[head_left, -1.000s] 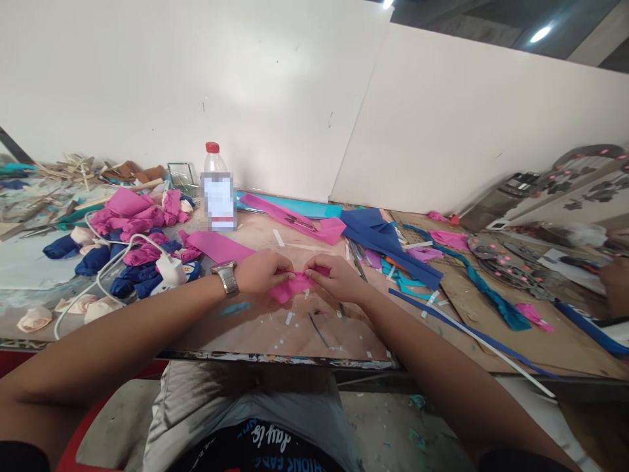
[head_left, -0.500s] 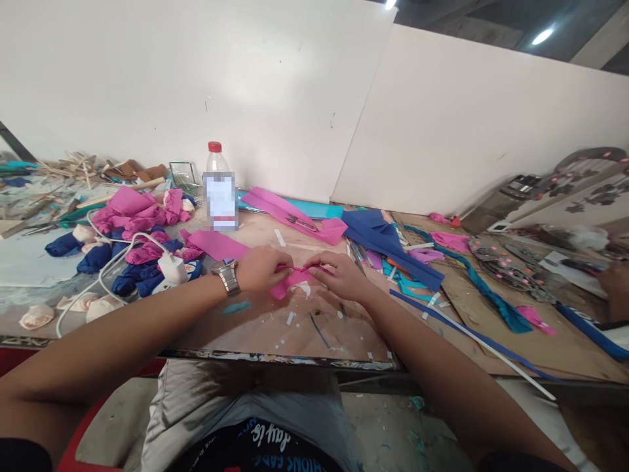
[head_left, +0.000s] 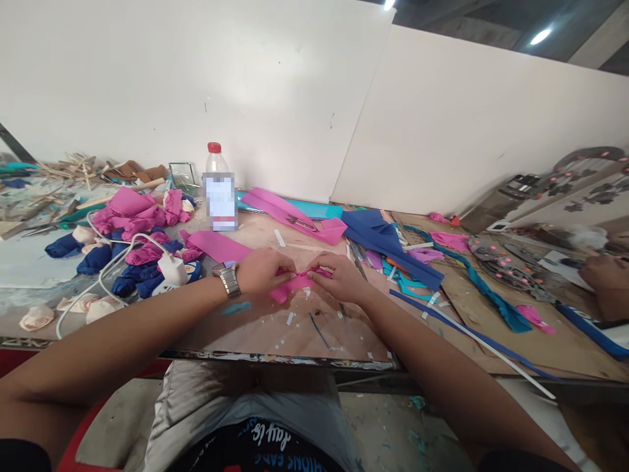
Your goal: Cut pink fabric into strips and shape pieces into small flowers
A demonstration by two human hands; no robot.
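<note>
Between my two hands is a pink fabric strip [head_left: 293,283], pinched and gathered along its upper edge. My left hand [head_left: 263,270], with a metal watch on its wrist, is closed on the strip's left part. My right hand [head_left: 339,276] pinches the strip a short way to the right, thumb and fingers together. A loose end of the strip hangs down below my left fingers onto the table. Another flat pink strip [head_left: 219,246] lies just left of my left hand, its right end hidden behind it.
Rolled pink and blue fabric pieces [head_left: 130,213] lie at left with a white cable and plug [head_left: 171,267]. A red-capped bottle [head_left: 215,157] stands behind. Blue fabric [head_left: 393,246] and a thin white stick [head_left: 496,347] lie at right. Another person's hand [head_left: 607,272] is at far right.
My fingers have shifted slightly on the pink strip, and its hanging part is spread a bit wider. The other person's hand at far right has moved left and up.
</note>
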